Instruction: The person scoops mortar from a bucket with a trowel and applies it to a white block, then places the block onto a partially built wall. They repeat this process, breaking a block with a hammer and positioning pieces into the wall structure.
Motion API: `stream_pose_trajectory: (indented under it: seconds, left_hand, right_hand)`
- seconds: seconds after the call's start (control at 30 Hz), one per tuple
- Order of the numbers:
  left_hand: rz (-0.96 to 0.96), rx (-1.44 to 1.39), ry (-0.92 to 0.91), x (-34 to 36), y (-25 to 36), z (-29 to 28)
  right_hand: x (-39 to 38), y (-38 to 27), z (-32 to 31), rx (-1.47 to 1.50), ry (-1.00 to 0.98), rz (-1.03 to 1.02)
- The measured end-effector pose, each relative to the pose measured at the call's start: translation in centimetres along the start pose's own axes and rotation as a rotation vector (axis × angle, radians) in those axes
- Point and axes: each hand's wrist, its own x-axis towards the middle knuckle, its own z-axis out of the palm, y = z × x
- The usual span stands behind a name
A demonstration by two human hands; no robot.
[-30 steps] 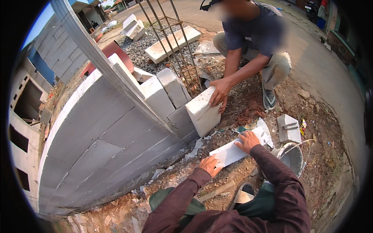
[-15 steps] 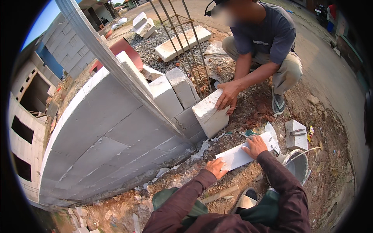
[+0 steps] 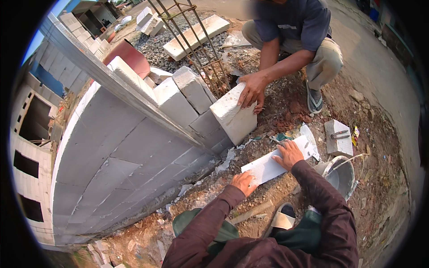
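A pale lightweight concrete block (image 3: 267,169) lies in front of me on the ground, its long narrow face turned up. My left hand (image 3: 244,183) grips its near left end. Across its upper part, close to the far right end, my right hand (image 3: 289,154) holds on with fingers bent over the edge. The undersides of both hands are hidden. Just beyond, a crouching person's hands (image 3: 253,93) hold another pale block (image 3: 233,115) upright and slightly tilted at the end of the wall (image 3: 125,165).
A bucket (image 3: 339,176) stands right of my right forearm. Behind it, pliers (image 3: 339,134) rest on a small block (image 3: 338,145). A metal straightedge (image 3: 120,87) leans along the wall. Steel rebar (image 3: 190,44) rises behind the wall. A wood strip (image 3: 252,211) lies near my foot.
My view has tipped, so the scene sits higher and slightly left in the picture. Both my hands keep their hold on the block, and the other person still holds theirs.
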Motion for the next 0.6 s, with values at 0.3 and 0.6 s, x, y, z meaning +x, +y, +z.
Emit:
stream_pose_trajectory:
  seconds: [0.3, 0.6]
  left_hand:
    - [-0.381, 0.349, -0.613, 6.7, -5.6, -12.4]
    - [-0.422, -0.509, 0.505, 7.4, -4.7, -12.9]
  right_hand:
    - [0.2, -0.7, -0.8, 0.053, -0.065, 0.018]
    - [-0.2, 0.1, -1.1, 0.037, -0.088, 0.024]
